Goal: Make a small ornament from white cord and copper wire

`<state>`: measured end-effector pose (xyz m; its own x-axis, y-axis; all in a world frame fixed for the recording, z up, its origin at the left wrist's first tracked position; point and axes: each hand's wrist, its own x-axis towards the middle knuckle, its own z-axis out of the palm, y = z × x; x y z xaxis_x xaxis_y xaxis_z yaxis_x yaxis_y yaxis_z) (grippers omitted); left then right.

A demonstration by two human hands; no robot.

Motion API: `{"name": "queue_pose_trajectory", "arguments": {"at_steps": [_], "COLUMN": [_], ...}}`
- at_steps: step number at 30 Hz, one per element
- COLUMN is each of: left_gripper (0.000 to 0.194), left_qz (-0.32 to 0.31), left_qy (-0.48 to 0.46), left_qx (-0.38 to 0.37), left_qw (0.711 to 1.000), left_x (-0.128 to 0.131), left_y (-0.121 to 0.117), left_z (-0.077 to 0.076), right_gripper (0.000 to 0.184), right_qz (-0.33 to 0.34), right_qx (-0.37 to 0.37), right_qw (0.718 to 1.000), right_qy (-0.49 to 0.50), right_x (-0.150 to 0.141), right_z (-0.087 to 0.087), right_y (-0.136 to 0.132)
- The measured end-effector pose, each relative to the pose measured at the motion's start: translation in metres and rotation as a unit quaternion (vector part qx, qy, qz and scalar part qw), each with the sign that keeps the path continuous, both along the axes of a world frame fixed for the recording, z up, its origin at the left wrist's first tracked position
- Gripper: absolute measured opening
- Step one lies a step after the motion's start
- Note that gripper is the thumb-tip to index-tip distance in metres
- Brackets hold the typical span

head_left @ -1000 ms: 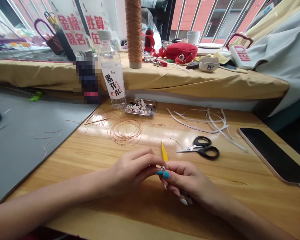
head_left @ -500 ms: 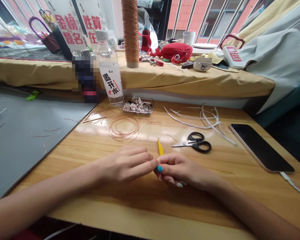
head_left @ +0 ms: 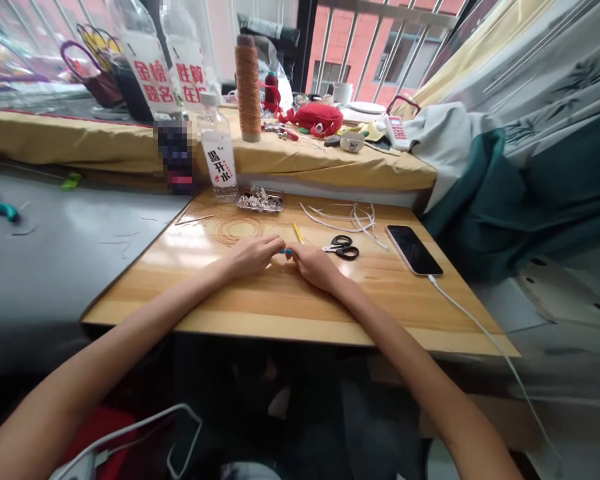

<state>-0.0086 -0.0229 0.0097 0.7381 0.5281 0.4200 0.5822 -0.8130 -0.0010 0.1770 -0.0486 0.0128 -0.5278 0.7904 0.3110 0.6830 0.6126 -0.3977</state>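
Over the middle of the wooden table, my left hand (head_left: 256,256) and my right hand (head_left: 312,264) meet at the fingertips. Both have thumb and fingers pressed together, with teal nails showing where they meet. Whatever is pinched there is too small to make out. Just beyond my right hand, the yellow tweezers (head_left: 298,233) point away from me, their near end hidden by the hand. Black-handled scissors (head_left: 344,247) lie to the right of my right hand. A coil of thin copper-coloured wire (head_left: 240,229) rests beyond my left hand.
At the table's back stand a clear tray (head_left: 261,200) of small pieces and a water bottle (head_left: 219,157). White cords (head_left: 363,225) and a charging phone (head_left: 414,250) lie to the right. A thread spool (head_left: 249,93) stands on the cloth-covered ledge (head_left: 300,163). Teal-handled pliers (head_left: 1,209) lie far left.
The view has drawn back and tilted, so the hands and table look smaller and the front edge and floor show. My hands stay together at the fingertips, their grip slightly shifted.
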Motion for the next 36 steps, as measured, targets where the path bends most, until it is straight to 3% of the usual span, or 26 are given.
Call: {"name": "queue_pose_trajectory", "arguments": {"at_steps": [4,6,10,15,19,24,36], "left_gripper": [0.024,0.027,0.029,0.031,0.032,0.033,0.034], "left_qz": [0.095,0.155,0.240,0.278,0.302,0.306,0.303], "left_qy": [-0.028,-0.047,-0.039,-0.017,-0.013,-0.012,0.018], "left_qx": [-0.004,-0.008,-0.025,-0.041,-0.041,-0.043,-0.038], "left_qw": [0.995,0.987,0.970,0.960,0.952,0.951,0.952], "left_x": [0.000,0.001,0.004,0.007,0.009,0.009,0.007], "left_y": [-0.001,-0.001,-0.001,-0.004,-0.003,0.000,-0.005], "left_z": [0.001,0.003,0.005,0.007,0.008,0.007,0.008], "right_gripper": [0.025,0.026,0.027,0.028,0.027,0.030,0.030], "right_qz": [-0.095,-0.161,-0.333,-0.427,-0.427,-0.345,-0.318], "right_qx": [0.139,0.172,0.168,0.147,0.115,0.066,0.038], "right_qw": [0.980,0.966,0.926,0.892,0.896,0.932,0.937], "right_qy": [-0.102,-0.110,-0.061,-0.020,-0.035,-0.085,-0.140], "right_x": [0.008,0.014,0.024,0.023,0.020,0.018,0.012], "right_z": [-0.002,-0.002,-0.002,-0.001,0.001,0.001,0.004], "right_y": [-0.009,-0.011,-0.009,-0.011,-0.023,-0.038,-0.040]}}
